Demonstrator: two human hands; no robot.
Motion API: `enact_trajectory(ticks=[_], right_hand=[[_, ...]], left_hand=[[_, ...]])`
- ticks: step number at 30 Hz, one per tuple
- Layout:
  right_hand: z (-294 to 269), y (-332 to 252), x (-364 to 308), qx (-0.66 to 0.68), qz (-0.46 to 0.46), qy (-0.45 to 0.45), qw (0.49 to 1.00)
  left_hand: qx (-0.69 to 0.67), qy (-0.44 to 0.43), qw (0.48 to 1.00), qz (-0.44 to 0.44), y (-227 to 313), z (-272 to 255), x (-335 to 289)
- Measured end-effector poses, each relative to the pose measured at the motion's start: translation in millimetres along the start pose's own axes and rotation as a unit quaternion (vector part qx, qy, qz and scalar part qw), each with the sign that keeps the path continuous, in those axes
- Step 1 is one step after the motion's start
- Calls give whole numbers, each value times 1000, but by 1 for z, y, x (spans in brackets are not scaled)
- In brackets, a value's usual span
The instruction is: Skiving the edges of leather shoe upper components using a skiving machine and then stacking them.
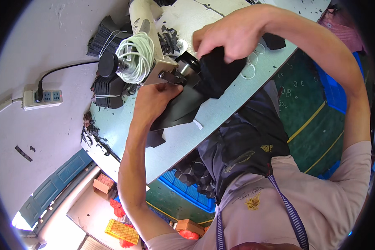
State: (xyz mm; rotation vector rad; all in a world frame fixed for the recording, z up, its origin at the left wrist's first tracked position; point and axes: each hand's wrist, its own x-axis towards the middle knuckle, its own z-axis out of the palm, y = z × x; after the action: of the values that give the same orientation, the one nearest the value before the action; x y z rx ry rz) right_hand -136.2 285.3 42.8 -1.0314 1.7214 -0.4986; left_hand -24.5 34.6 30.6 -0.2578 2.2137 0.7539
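A cream-coloured bench machine [164, 66] with a metal roller at its working end stands on the table. Dark, flat sheet material [181, 106] lies at that end, spreading toward me. My left hand [156, 100] is closed at the sheet's left edge, just under the machine head; some of its fingertips are hidden. To the right, my right hand [233, 39] has its fingers bent round a black piece of soft material [223, 73], which hangs beside the roller and overlaps the sheet.
Banded stacks of dark pieces [108, 89] lie left of the machine. A pale cord coil [135, 58] hangs on it. Dark scraps [168, 39] lie behind; white rubber bands [249, 71] lie at right. A power strip [43, 99] is on the wall. A blue crate [183, 193] sits below.
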Motion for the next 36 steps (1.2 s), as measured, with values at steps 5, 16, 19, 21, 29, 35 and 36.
enact_trajectory(ticks=[5,16,19,21,29,35,36], right_hand=[[14,-14,11,-77,45,76,993],[13,-7,-8,-16,34,42,998],[11,-3,-4,-45,32,-13,998],[4,-5,-8,-58,19,-33,998],[9,-19,17,-111,13,49,993],[-18,-3,-44,75,-14,166,983],[-31,3,-43,211,5,102,972]], left_hand=[[-185,-47,977,95,-31,-1,-5],[-122,81,988,38,-29,21,0],[-108,109,988,20,-22,21,0],[-100,108,989,32,-20,18,6],[-328,184,926,20,-41,51,-2],[-416,280,855,-132,-166,109,-61],[-415,312,836,-179,-195,125,-72]])
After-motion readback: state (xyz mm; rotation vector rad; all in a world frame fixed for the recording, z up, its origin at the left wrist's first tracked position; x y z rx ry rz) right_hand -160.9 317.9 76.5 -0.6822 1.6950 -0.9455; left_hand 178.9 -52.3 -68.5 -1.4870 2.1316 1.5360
